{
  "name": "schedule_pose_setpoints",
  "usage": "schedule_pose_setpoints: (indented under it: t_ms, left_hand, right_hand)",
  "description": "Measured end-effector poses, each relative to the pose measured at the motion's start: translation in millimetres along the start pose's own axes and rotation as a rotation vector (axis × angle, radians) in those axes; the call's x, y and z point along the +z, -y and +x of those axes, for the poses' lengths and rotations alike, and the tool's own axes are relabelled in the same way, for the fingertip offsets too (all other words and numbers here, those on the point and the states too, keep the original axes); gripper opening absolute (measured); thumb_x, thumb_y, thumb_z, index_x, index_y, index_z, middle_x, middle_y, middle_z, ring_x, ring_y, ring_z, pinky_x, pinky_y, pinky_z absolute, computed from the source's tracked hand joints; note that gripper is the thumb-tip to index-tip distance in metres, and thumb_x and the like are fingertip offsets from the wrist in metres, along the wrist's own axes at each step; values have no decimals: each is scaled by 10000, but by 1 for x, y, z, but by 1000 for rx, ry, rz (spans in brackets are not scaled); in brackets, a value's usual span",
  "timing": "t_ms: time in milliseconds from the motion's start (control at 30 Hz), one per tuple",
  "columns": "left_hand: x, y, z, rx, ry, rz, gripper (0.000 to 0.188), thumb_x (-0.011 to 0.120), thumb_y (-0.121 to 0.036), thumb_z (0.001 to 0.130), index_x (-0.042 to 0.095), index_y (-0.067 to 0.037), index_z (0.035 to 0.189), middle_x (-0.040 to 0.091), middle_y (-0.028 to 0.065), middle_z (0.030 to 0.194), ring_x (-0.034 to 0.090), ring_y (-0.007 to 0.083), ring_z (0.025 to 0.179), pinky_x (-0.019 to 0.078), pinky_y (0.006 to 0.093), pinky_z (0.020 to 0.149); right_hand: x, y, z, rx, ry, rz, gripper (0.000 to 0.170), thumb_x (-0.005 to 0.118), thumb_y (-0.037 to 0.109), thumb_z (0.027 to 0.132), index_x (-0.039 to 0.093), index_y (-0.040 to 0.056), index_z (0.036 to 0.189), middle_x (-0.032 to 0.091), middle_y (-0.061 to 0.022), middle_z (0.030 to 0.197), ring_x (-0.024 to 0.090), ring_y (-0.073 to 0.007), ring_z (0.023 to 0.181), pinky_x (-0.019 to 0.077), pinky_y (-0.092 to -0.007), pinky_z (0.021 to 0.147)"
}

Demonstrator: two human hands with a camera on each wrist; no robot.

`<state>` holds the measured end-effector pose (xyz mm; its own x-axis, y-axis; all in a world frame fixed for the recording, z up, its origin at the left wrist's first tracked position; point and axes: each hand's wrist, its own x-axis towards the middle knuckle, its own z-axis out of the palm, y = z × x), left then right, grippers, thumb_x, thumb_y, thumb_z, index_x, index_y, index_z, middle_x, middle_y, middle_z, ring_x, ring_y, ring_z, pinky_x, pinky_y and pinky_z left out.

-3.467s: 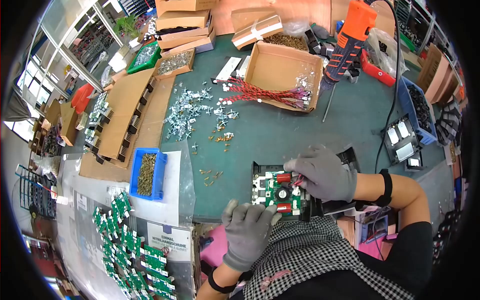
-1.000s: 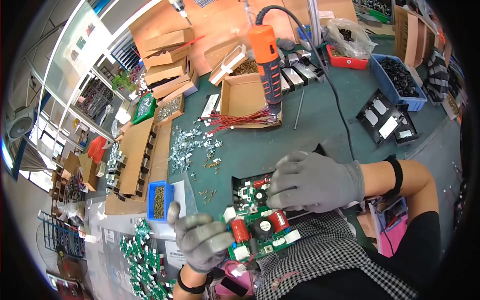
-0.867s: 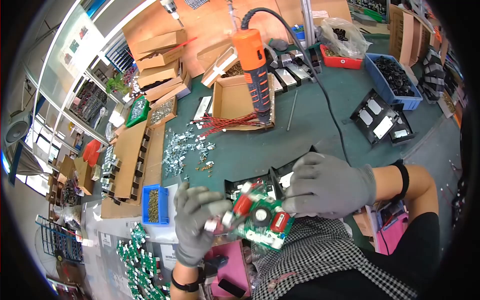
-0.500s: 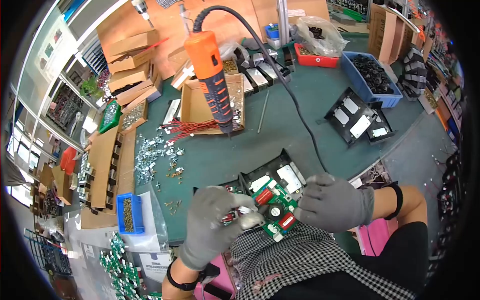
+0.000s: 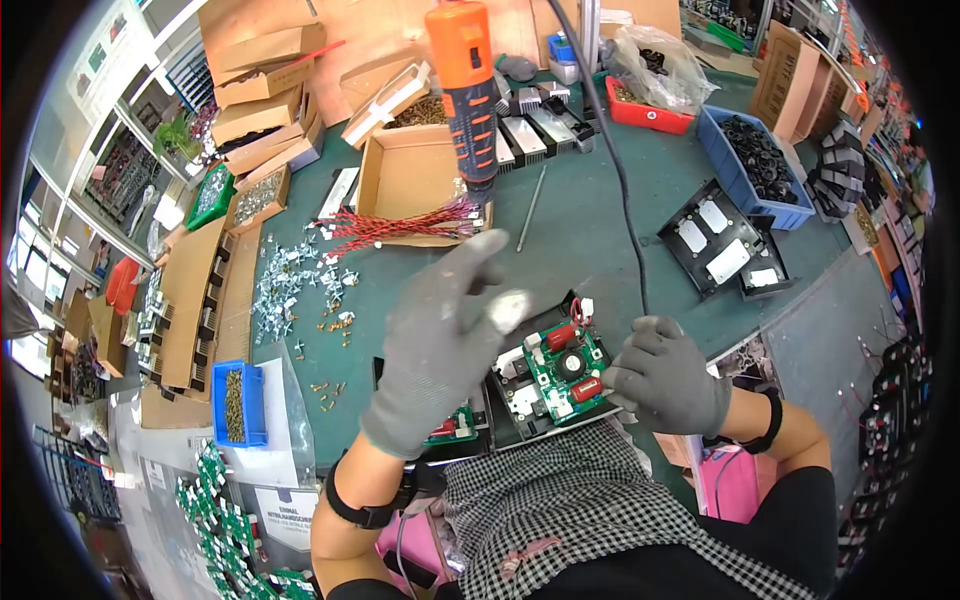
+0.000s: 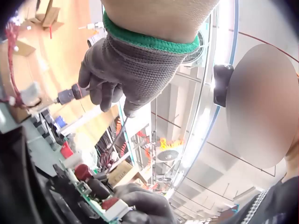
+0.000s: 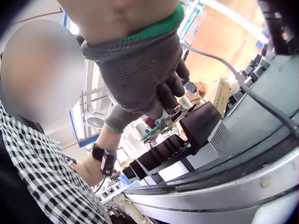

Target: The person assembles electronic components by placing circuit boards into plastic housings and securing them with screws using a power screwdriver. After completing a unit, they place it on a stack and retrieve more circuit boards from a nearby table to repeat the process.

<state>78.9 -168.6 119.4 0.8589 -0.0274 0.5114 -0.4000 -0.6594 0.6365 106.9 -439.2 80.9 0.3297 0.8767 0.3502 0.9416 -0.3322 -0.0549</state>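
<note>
A green circuit board [image 5: 567, 366] with two red cylinders and a black round coil lies over an open black housing [image 5: 512, 432] near the table's front edge. My right hand [image 5: 668, 382], in a grey glove, pinches the board's right edge. My left hand [image 5: 430, 345], also gloved, is raised above the table with fingers spread and holds nothing. Beyond its fingertips hangs an orange and black electric screwdriver [image 5: 472, 125]. Under my left wrist another green board [image 5: 462, 424] shows in a second housing, mostly hidden.
Red twisted wires [image 5: 400, 226] lie across a cardboard box [image 5: 410, 175] at the back. Loose silver parts [image 5: 285, 285] and brass screws [image 5: 326, 395] are scattered on the left, near a blue screw bin [image 5: 240, 405]. A black cable [image 5: 622, 190] hangs down near my right hand.
My left hand brought the board from the left to the right housing, let go and rose forward towards the screwdriver. My right hand moved from the left housing's board to this board's edge.
</note>
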Motion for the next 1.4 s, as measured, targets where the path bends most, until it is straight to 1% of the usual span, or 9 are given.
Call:
schedule_pose_setpoints:
  t_ms: [267, 400, 533, 667, 967, 1000, 1167, 1300, 1400]
  left_hand:
    - [-22, 22, -91, -305, 7, 254, 420, 628, -341, 875, 599, -51, 1177, 635, 109, 997, 581, 311, 952, 437, 430, 874]
    - [-34, 27, -129, -227, -81, 501, 444, 652, -368, 856, 598, -68, 1179, 605, 137, 1078, 537, 342, 988, 439, 449, 848]
    - [-31, 26, -168, -715, -153, 411, 433, 648, -311, 888, 580, -49, 1226, 620, 145, 994, 607, 265, 840, 481, 373, 705]
    - [-11, 36, -177, -663, -260, 320, 358, 587, -125, 881, 577, -33, 1227, 631, 132, 765, 611, 253, 632, 488, 366, 603]
    - [1, 38, -168, -546, -313, 363, 321, 562, -86, 893, 583, -40, 1211, 666, 154, 882, 648, 248, 706, 514, 334, 667]
    - [-8, 36, -169, -615, -259, 262, 305, 566, -123, 906, 593, -45, 1200, 661, 142, 881, 634, 234, 701, 508, 322, 667]
    - [-67, 74, -162, -644, -179, 76, 271, 604, -247, 927, 651, -32, 1085, 652, 110, 879, 629, 194, 788, 495, 309, 716]
    - [-86, 133, -125, -716, -132, 336, 288, 652, -288, 885, 664, -30, 1012, 681, 136, 975, 670, 255, 853, 506, 349, 758]
    - [-75, 160, -97, -845, -27, 560, 294, 693, -344, 837, 683, -86, 978, 684, 126, 943, 656, 310, 914, 492, 413, 793]
  right_hand:
    - [31, -6, 10, -25, 54, -24, 269, 699, 132, 667, 621, 123, 924, 581, -2, 822, 566, -209, 951, 396, -438, 1025]
    - [31, -5, 11, 41, -5, 1, 329, 697, 127, 694, 605, 118, 1010, 580, -8, 817, 578, -222, 922, 420, -441, 980]
    - [16, -3, 4, 396, 83, 196, 454, 690, 125, 747, 553, 84, 1178, 608, -61, 794, 632, -269, 784, 494, -421, 792]
    - [34, 5, -7, 510, 44, 405, 540, 654, 80, 773, 490, 39, 1286, 629, -152, 761, 637, -327, 654, 497, -421, 611]
    - [39, 20, -4, 624, 63, 449, 559, 642, 82, 797, 461, 17, 1322, 627, -200, 728, 643, -379, 675, 509, -442, 615]
    - [21, 13, 0, 589, 295, 470, 620, 684, 152, 811, 437, 16, 1363, 657, -149, 818, 664, -301, 704, 508, -388, 619]
    - [-19, -34, 41, 599, -42, 648, 796, 701, 319, 837, 328, 45, 1485, 556, -36, 1105, 537, -124, 953, 446, -280, 827]
    - [-10, -40, 153, 330, -530, 564, 767, 712, 300, 816, 356, 43, 1445, 557, -83, 1129, 556, -143, 1002, 464, -318, 880]
    - [-5, -31, 211, 407, -511, 864, 599, 728, 270, 796, 479, 35, 1288, 599, -86, 1074, 588, -154, 957, 486, -328, 852]
